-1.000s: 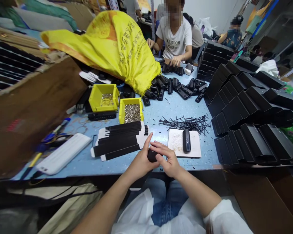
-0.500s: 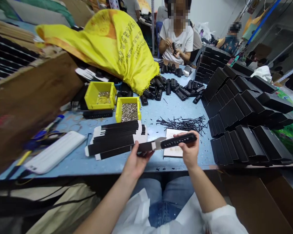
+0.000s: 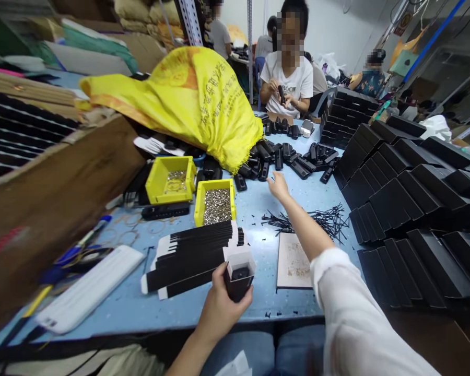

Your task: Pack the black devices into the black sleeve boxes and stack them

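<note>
My left hand (image 3: 225,308) is closed around a small black box (image 3: 238,288) with raised white flaps, tilted so that its open end faces up and towards me. A black plastic piece (image 3: 241,272) sits inside it. My right hand (image 3: 278,186) is stretched far across the table, empty, its fingers apart. It is nearest to a heap of black plastic pieces (image 3: 297,166), just short of the closest ones. Left of the box lies a stack of flattened black cartons (image 3: 198,256) with white ends.
Two yellow bins (image 3: 199,215) hold small metal parts. Black thin strips (image 3: 329,219) lie beside a white board (image 3: 288,263). Stacked black boxes (image 3: 399,193) line the right. A yellow sack (image 3: 188,99) covers the back left. A co-worker (image 3: 288,78) sits opposite, holding a black piece.
The black piece that my right hand held at the box's mouth is now inside the box. My left hand has turned the box upward. My right hand has moved away to the heap.
</note>
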`<state>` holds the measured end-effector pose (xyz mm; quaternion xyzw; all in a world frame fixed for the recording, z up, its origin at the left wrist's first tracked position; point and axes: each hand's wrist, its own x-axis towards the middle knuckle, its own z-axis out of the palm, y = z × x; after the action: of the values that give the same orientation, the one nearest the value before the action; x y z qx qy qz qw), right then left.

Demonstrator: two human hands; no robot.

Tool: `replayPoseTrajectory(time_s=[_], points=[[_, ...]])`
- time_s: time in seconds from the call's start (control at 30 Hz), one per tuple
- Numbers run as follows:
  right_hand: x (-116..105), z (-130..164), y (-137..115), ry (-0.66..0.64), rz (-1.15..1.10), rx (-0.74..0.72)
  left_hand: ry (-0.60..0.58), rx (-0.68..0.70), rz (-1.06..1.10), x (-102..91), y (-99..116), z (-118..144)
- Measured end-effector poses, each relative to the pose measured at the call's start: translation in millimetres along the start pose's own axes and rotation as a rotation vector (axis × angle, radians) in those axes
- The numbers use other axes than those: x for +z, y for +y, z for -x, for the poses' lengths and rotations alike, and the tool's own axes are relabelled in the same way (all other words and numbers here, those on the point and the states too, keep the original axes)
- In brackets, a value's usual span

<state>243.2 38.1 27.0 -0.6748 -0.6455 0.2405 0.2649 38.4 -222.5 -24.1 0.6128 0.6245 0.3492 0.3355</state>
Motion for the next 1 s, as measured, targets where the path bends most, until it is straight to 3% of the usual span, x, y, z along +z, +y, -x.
replayPoseTrajectory(time_s=[0.07, 0.17, 0.23, 0.33, 0.5, 0.57, 0.63, 0.7, 0.8, 0.87, 1.0], points=[[2.6, -37.8, 8.3, 0.0, 0.082, 0.093, -0.076, 0.048, -0.054, -1.4, -2.4, -3.2], [12.1, -41.6, 22.5, -0.08, 0.104, 0.07, -0.123, 0.106, -0.09, -4.8, -2.6, -11.6], [16.5, -17.2, 30.7, -0.13, 0.105, 0.035, -0.09, 0.115, -0.091, -5.1, -0.1, -19.4], [10.3, 45.0, 35.5, -0.157, 0.066, 0.005, -0.08, 0.086, -0.1, -0.7, 6.9, -30.5], [-10.3, 171.7, 18.2, -0.056, -0.444, -0.19, -0.192, 0.107, -0.13, 8.5, 16.8, -32.4], [-8.7, 206.7, 12.3, -0.04, -0.433, -0.327, -0.164, 0.135, -0.107, 10.4, 15.0, -28.9], [-1.8, 224.5, 12.1, -0.016, -0.391, -0.377, -0.119, 0.208, -0.078, 12.3, 10.2, -25.7], [8.2, 229.3, 15.8, 0.007, -0.516, -0.24, -0.117, 0.31, -0.073, 14.5, 5.5, -23.6], [24.7, 229.3, 19.8, -0.141, -0.784, -0.039, -0.16, 0.371, -0.055, 16.6, 6.8, -22.3], [32.5, 231.9, 18.5, -0.234, -0.849, -0.104, -0.172, 0.313, -0.012, 15.8, 15.1, -22.1], [34.9, 239.5, 12.5, -0.201, -0.802, -0.253, -0.265, 0.104, 0.04, 11.2, 36.4, -21.3]])
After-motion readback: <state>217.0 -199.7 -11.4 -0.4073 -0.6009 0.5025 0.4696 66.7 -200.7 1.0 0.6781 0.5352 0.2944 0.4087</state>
